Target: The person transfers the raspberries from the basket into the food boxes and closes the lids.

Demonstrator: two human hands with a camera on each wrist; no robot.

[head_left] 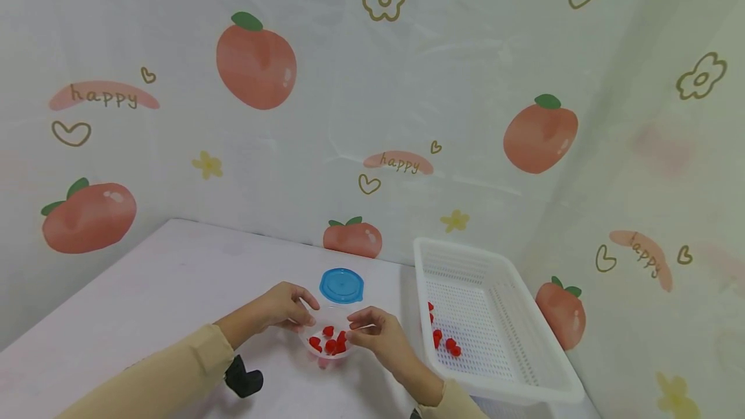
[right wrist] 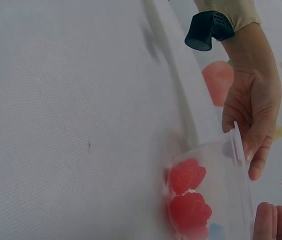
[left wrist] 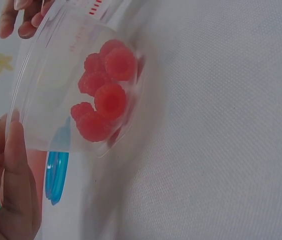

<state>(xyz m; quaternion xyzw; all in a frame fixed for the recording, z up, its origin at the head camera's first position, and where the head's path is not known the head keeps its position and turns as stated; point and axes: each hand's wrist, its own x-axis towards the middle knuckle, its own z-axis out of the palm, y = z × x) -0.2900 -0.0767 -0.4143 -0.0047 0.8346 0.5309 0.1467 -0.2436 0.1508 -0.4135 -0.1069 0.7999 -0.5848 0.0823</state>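
A clear plastic tub [head_left: 304, 340] stands on the table with several red raspberries [head_left: 330, 346] in it. On its left side, my left hand [head_left: 283, 306] pinches the rim between thumb and fingers, seen closely in the left wrist view as the hand [left wrist: 11, 175] at lower left. My right hand [head_left: 381, 336] is over the tub's right rim, its thumb and fingers apart, with nothing seen between them. In the right wrist view, the fingertips of that hand [right wrist: 272, 220] show beside the rim. Behind the tub lies a blue lid [head_left: 341, 286].
To the right stands a white perforated plastic basket [head_left: 512, 315] with several raspberries [head_left: 451, 347] along its left side. A white cloth covers the table [head_left: 192, 277]. A fruit-printed curtain [head_left: 326, 128] hangs behind and at the right. A black camera mount [head_left: 243, 377] sits at my left wrist.
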